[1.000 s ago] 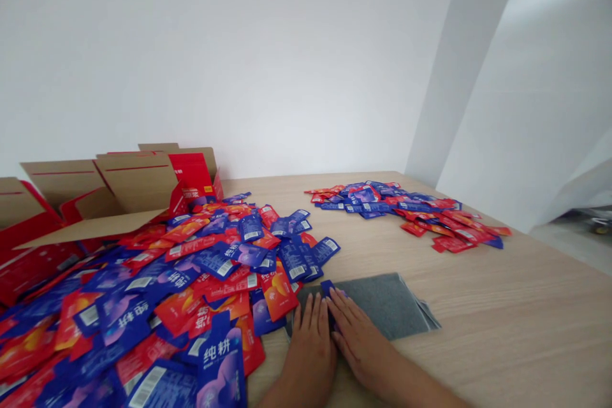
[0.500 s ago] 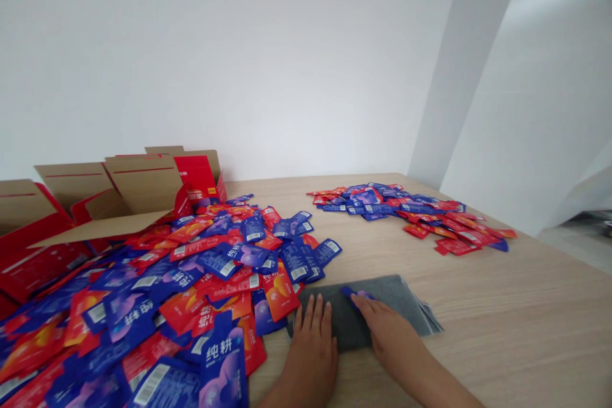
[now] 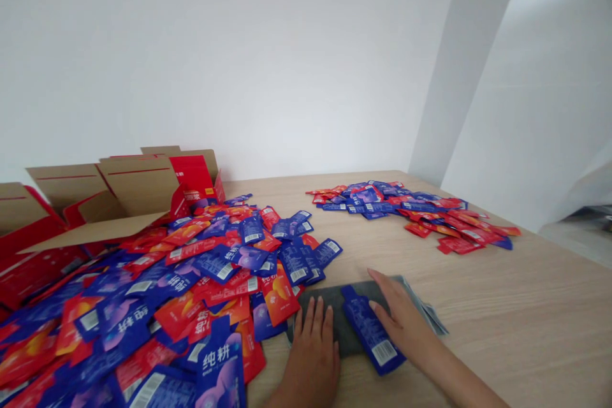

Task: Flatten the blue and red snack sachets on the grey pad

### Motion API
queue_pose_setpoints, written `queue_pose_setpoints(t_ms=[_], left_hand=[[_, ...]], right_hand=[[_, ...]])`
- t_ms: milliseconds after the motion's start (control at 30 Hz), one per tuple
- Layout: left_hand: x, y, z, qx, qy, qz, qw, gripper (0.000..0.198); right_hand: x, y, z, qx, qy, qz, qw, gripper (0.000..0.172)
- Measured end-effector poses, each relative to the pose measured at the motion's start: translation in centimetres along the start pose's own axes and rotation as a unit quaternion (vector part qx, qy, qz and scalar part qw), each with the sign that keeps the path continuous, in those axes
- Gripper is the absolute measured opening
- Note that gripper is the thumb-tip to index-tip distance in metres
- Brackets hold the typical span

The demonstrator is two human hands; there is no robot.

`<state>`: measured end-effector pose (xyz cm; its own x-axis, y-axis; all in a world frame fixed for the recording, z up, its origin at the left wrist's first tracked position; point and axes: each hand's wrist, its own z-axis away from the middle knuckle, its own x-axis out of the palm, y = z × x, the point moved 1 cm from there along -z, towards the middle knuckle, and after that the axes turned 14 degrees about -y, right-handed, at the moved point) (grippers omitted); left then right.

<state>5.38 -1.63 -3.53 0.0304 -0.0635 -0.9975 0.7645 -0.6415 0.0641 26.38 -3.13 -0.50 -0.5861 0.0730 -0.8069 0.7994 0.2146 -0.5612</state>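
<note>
My left hand (image 3: 313,347) lies flat, fingers apart, on the left end of a grey cloth (image 3: 335,315) near the table's front edge. My right hand (image 3: 404,322) rests on the cloth's right part, fingers stretched out, its thumb side against a blue sachet (image 3: 370,331). The sachet lies lengthwise across the cloth with its barcode end over the cloth's near edge. A large heap of blue and red sachets (image 3: 157,293) spreads just left of my left hand.
Open cardboard boxes with red sides (image 3: 119,197) stand at the back left. A second, smaller pile of red and blue sachets (image 3: 411,210) lies at the far right of the wooden table (image 3: 502,306). White walls stand behind.
My right hand moved right along the cloth, uncovering the blue sachet it had lain over. The left hand stayed put on the cloth.
</note>
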Motion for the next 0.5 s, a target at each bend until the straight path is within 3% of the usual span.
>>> queue_pose_setpoints(t_ms=[133,200,333,500], left_hand=[[0.4,0.0,0.0,0.008,0.015,-0.010,1.000,0.047],[0.5,0.0,0.0,0.012,0.017,-0.012,1.000,0.047],[0.3,0.0,0.0,0.004,0.010,-0.006,1.000,0.047],[-0.1,0.2,0.1,-0.005,-0.002,0.001,1.000,0.047]], right_hand=[[2.8,-0.1,1.5,-0.059,-0.116,0.142,0.981,0.046],[4.3,0.3,1.9,-0.068,-0.145,0.176,0.971,0.048],[5.7,1.2,0.7,-0.075,-0.116,0.198,0.971,0.049],[5.5,1.3,-1.8,-0.051,-0.065,0.210,0.974,0.046]])
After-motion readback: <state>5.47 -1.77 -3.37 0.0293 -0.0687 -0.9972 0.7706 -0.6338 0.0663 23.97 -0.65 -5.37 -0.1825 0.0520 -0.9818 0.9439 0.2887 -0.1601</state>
